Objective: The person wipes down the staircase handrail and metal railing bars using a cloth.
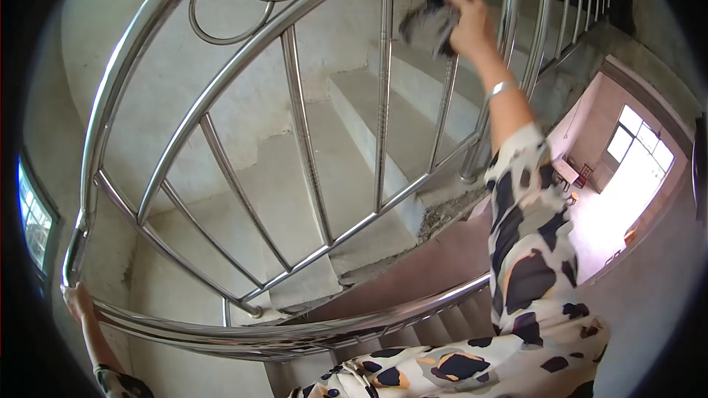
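My right hand (472, 26) is closed round a dark grey cloth (429, 27), which is pressed about the upper part of a thin metal baluster (445, 103). That arm stretches up and forward, with a bracelet (502, 88) on the wrist. At the lower left my left hand (77, 302) is wrapped round the shiny curved handrail (90, 140), near its bend. Part of the baluster behind the cloth is hidden.
Concrete steps (369, 125) rise behind the railing, with a rough broken edge (442, 217). A second handrail (295, 335) runs below it over lower steps (435, 332). Metal rings (228, 4) decorate the railing. A room with a bright window (641, 140) opens below right.
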Action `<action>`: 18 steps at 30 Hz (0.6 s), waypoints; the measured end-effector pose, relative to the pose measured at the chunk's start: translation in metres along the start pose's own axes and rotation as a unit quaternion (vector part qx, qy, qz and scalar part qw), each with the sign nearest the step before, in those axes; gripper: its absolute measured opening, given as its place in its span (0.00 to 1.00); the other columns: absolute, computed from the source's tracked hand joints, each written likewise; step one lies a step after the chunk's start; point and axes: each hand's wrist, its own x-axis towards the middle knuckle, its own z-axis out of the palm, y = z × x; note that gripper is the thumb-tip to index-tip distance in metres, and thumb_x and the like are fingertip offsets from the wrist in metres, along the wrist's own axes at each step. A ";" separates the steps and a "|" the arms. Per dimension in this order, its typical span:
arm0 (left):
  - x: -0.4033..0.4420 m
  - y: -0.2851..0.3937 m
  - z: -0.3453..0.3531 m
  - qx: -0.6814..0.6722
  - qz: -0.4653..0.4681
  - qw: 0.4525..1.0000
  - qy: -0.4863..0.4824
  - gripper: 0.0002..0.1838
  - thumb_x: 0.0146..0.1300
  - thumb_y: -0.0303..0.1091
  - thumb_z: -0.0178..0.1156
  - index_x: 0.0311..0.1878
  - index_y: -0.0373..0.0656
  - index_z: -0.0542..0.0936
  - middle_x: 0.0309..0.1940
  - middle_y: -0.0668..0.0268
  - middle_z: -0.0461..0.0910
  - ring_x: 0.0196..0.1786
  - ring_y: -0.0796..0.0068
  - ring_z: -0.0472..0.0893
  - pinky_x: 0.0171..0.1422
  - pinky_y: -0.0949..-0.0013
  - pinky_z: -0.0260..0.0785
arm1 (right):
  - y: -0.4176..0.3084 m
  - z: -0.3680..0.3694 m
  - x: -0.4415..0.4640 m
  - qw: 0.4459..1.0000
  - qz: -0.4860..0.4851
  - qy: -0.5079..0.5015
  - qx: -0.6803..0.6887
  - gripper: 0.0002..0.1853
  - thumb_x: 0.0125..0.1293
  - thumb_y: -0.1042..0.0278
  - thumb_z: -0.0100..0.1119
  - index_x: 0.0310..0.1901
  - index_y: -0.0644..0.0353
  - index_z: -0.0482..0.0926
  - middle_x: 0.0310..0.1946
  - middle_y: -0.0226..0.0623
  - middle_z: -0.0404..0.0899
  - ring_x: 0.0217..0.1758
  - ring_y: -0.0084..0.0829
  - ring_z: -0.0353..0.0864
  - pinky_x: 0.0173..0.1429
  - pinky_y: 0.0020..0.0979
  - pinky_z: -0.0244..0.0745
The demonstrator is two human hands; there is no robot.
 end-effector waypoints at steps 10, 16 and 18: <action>0.009 -0.011 0.009 -0.030 0.007 0.999 0.026 0.31 0.50 0.36 0.49 0.57 0.27 0.62 0.49 0.41 0.71 0.53 0.47 0.71 0.58 0.56 0.61 | -0.002 0.054 -0.281 0.989 0.062 -0.125 0.045 0.21 0.41 0.83 0.56 0.42 0.60 0.74 0.52 0.62 0.57 0.54 0.62 0.61 0.58 0.44 0.61; 0.016 -0.017 0.024 -0.017 0.020 0.998 0.054 0.33 0.51 0.35 0.48 0.60 0.28 0.59 0.54 0.42 0.67 0.58 0.49 0.67 0.62 0.57 0.57 | 0.027 0.031 -0.204 0.968 0.079 -0.104 0.213 0.18 0.45 0.77 0.62 0.41 0.63 0.76 0.45 0.57 0.67 0.48 0.52 0.72 0.52 0.36 0.69; 0.015 -0.019 0.028 -0.014 0.018 0.999 0.039 0.32 0.52 0.34 0.47 0.61 0.29 0.58 0.56 0.43 0.65 0.60 0.50 0.65 0.63 0.57 0.56 | 0.036 0.023 -0.143 0.984 0.004 0.036 0.177 0.17 0.47 0.72 0.64 0.40 0.67 0.76 0.47 0.57 0.68 0.48 0.50 0.73 0.53 0.35 0.69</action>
